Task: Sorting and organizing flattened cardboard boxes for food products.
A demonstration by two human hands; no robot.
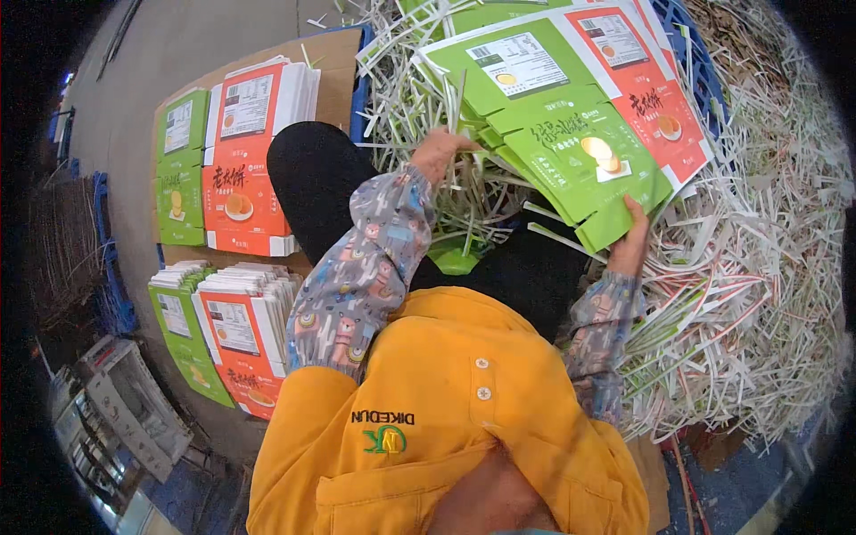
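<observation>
A stack of flat printed carton blanks [544,116], green on one side and orange-red on the other, lies tilted in front of me at the upper right. The fingers of my right hand [631,236] are closed on the stack's near corner, with the thumb over the green face. My left hand [440,152] is at the stack's left edge, its fingers pinched together on thin paper strips [456,183]. Several green layers fan out slightly along that edge. Patterned sleeves cover both my forearms.
Neat stacks of blanks [239,169] stand on cardboard at the left, with more loosely stacked blanks [234,334] nearer me. A large heap of shredded paper strips [740,321] covers the right side. Blue pallet edges [700,67] show at the far right.
</observation>
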